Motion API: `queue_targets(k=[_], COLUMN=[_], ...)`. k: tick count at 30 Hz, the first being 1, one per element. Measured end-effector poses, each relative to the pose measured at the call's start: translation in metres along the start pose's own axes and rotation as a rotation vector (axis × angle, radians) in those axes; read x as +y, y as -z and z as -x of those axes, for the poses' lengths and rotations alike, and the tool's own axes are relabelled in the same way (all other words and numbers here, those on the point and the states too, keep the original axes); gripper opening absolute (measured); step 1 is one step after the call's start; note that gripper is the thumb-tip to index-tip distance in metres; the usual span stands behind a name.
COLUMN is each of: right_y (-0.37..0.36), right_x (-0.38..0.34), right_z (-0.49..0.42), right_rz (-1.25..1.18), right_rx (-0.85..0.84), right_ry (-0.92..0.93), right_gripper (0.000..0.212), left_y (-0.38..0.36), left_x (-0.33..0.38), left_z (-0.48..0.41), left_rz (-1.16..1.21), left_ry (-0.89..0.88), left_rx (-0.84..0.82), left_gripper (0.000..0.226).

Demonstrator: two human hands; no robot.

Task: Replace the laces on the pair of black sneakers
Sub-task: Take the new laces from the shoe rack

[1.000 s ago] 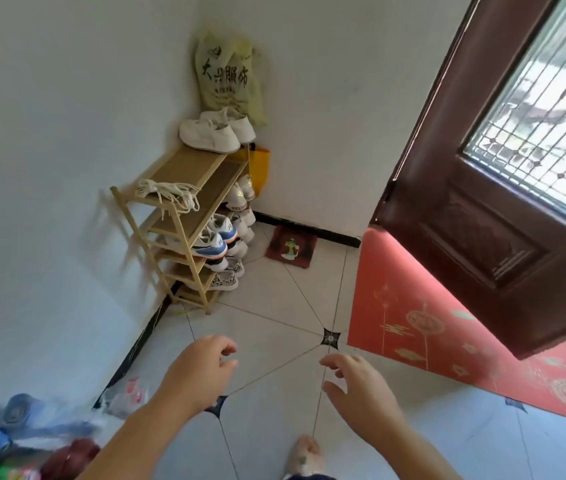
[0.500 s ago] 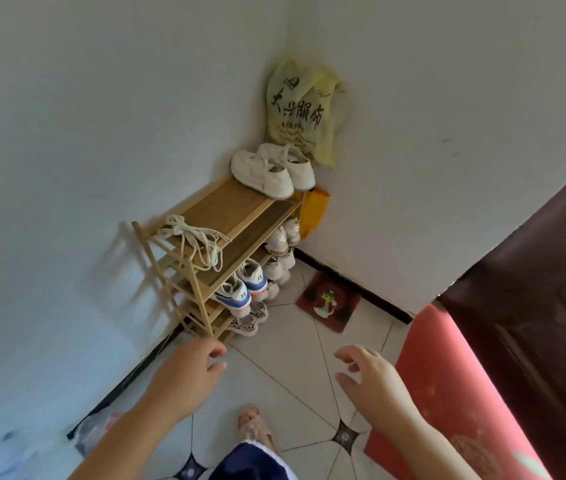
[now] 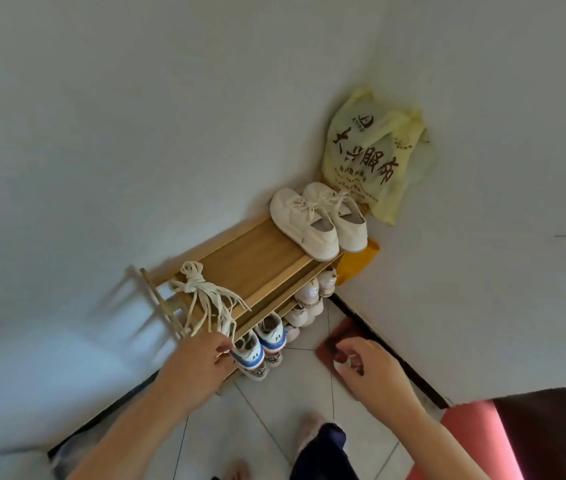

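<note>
Left hand (image 3: 201, 365) is held at the near front corner of the wooden shoe rack (image 3: 257, 261). Its fingers are loosely curled and nothing is gripped.

Bundle of white laces (image 3: 201, 292) is seen just above and beyond this hand. It is knotted on the rack's top shelf, and its loose ends are hung over the front edge down towards the knuckles (contact with the fingertips cannot be told; the frame is blurred there).

Just right of the left hand, blue-and-white sneakers (image 3: 257, 346) are stowed on a lower shelf.

Right hand (image 3: 375, 372) is held apart from the left, over the tiled floor (image 3: 267, 410). Its fingers are loosely bent, the thumb is near the index finger, and nothing is held. Just beyond its fingertips a small red mat (image 3: 338, 336) is laid against the wall.

Well beyond both hands, at the rack's far end, a pair of white shoes (image 3: 316, 220) is set on the top shelf. A yellow printed bag (image 3: 371, 154) is hung in the corner behind them.
</note>
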State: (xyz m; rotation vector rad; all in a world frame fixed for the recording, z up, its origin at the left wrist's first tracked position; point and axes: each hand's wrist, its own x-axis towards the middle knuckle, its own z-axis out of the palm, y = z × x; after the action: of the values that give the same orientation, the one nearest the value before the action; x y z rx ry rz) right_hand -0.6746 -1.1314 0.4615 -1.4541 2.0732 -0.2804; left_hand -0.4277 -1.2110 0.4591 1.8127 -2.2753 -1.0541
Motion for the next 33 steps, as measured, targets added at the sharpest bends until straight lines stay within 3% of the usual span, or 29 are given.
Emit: queue_targets(k=[17, 21, 33], right_y=[0.029, 0.014, -0.064], right_x=[-0.051, -0.072, -0.144], right_z=[-0.239, -0.261, -0.272], right_rz=[0.147, 0.213, 0.355], right_rx=[-0.397, -0.496, -0.603], right_ry=[0.446, 0.561, 0.720], right_gripper=[0.028, 0.032, 0.032], left_y=[0.022, 0.018, 0.016], left_x=[0.028, 0.019, -0.018], left_z=[-0.097, -0.089, -0.088], left_rz=[0.189, 0.277, 0.346], left_ry=[0.521, 0.654, 0.754], left_rx=[0.228, 0.282, 0.319], left_gripper=[0.027, 0.023, 0.027])
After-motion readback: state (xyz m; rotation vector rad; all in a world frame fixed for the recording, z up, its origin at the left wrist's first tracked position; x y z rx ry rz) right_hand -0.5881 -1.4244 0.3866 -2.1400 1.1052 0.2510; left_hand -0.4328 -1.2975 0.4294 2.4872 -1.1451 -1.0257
